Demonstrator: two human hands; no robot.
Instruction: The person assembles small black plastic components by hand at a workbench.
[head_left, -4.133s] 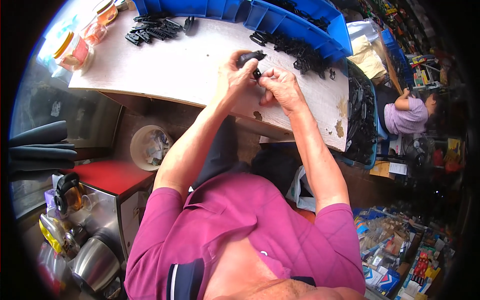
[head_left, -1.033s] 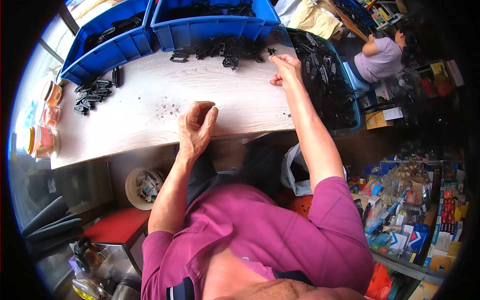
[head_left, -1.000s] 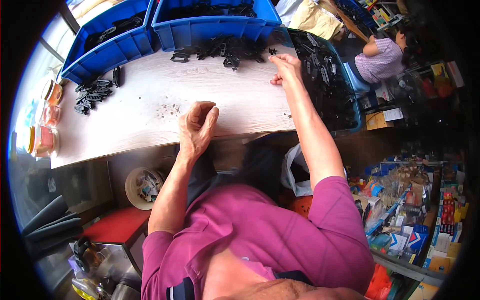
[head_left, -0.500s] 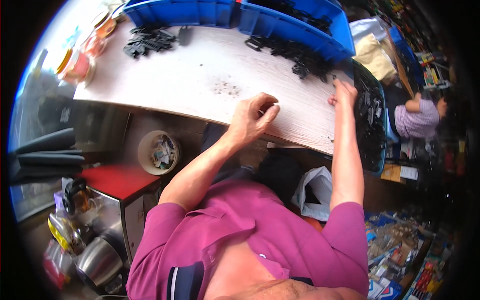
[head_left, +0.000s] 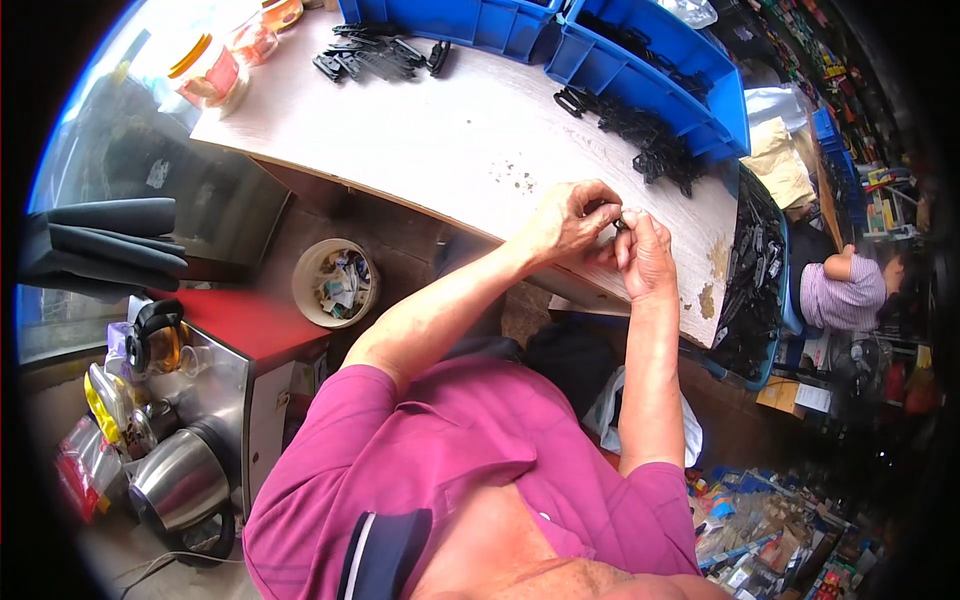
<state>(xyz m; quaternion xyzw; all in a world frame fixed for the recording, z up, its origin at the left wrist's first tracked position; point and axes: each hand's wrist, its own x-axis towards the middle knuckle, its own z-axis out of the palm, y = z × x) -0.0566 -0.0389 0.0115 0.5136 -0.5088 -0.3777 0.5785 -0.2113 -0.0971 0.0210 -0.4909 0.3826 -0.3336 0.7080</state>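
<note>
Over the front edge of the pale worktable (head_left: 400, 140), my two hands meet. My left hand (head_left: 575, 222) is pinched, its fingertips against a small black part (head_left: 620, 224). From the other side my right hand (head_left: 645, 255) closes on the same part with thumb and fingers. Most of that piece is hidden by the fingertips, so its exact kind does not show. Beyond my right hand, a heap of black plastic parts (head_left: 645, 140) lies against a blue bin (head_left: 660, 70). Another pile of black plastic parts (head_left: 375, 55) sits farther left on the table.
A second blue bin (head_left: 450, 22) stands at the far edge. Right of the table is a tub of black parts (head_left: 750, 270). Lidded jars (head_left: 208, 75) stand at the left corner. Below are a waste bucket (head_left: 335, 283) and a red-topped cabinet (head_left: 245, 325). Another person (head_left: 845, 290) is at far right.
My right hand has come back from the heap by the blue bin to meet my left hand, and both now hold a small black part. The whole view has shifted a little.
</note>
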